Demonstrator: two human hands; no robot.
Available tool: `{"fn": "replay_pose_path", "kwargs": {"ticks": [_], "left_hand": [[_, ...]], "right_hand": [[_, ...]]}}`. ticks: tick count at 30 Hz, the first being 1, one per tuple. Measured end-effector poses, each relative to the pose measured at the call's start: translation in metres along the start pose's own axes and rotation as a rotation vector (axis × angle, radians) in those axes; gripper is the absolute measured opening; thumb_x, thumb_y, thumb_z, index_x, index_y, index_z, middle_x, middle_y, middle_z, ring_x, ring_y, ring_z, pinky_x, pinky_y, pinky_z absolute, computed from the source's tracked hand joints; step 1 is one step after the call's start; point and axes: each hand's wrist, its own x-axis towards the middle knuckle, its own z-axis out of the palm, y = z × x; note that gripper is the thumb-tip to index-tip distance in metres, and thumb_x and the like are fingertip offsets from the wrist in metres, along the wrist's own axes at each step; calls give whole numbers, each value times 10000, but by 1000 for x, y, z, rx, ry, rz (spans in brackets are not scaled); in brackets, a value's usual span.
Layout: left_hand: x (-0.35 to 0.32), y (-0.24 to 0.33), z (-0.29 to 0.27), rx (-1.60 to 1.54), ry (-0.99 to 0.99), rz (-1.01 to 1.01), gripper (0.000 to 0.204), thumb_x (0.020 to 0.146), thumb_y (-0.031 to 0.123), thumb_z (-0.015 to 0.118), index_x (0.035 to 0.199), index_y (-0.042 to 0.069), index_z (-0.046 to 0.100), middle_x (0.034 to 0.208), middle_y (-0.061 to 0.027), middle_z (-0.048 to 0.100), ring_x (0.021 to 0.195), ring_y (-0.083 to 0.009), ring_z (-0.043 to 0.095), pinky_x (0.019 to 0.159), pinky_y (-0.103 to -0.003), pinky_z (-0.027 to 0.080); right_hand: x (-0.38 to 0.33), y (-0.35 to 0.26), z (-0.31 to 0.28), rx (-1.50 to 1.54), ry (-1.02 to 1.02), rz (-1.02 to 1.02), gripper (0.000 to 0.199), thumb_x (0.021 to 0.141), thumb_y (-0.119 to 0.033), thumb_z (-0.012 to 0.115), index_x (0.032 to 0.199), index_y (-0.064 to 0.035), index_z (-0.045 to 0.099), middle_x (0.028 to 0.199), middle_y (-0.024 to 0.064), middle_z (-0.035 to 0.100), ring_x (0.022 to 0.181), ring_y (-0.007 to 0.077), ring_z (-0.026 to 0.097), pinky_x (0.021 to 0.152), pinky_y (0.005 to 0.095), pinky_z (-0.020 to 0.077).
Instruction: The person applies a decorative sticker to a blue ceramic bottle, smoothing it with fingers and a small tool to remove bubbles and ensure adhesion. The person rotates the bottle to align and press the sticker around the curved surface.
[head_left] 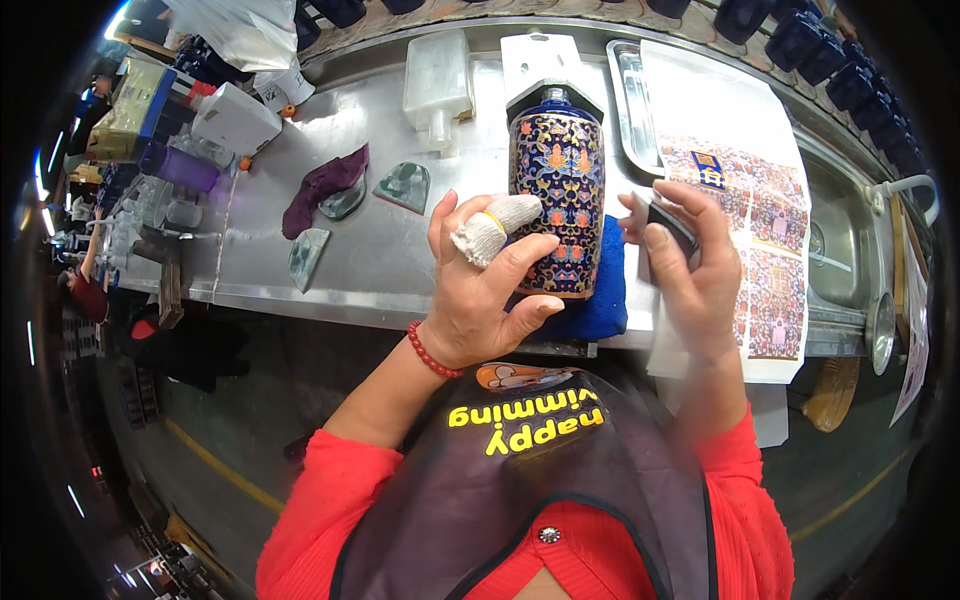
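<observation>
A dark blue bottle (558,170) covered in a colourful floral pattern lies in front of me, its neck pointing away. My left hand (480,275) rests on its left side with the fingers spread. A white cloth cover (497,228), banded in yellow, sits on one finger of that hand. Just right of the bottle and apart from it, my right hand (695,260) holds a small dark flat block (672,228) with a pale edge; its exact kind is unclear. Under and beside the bottle's lower end lies a blue cloth (608,290).
Printed floral sheets (775,230) lie at the right, near a metal tray (632,110) and a sink (835,255). Leftward on the steel table (350,105) are a purple cloth (325,190), green scraper-like pieces (404,187), a clear bottle (437,80) and a white container (235,122).
</observation>
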Motion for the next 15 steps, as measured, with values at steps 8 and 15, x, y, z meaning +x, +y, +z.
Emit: {"fn": "replay_pose_path", "kwargs": {"ticks": [8,15], "left_hand": [[6,-3,-1,10,-3,-14,437,942,512,652,1111,113,710,1299,-167,624,1257,-383,462,1172,-581,192],[7,-5,0,3,-2,-12,421,943,495,655,1102,109,710,1312,-168,625,1252,-383,465,1160,-580,214]], "right_hand": [[20,-13,-3,-169,-243,102,150,914,-88,682,1013,-14,596,895,38,611,818,107,563,759,270,479],[22,-13,-1,-157,-295,130,167,902,-99,686,1000,-1,593,886,54,609,819,129,572,762,286,485]]}}
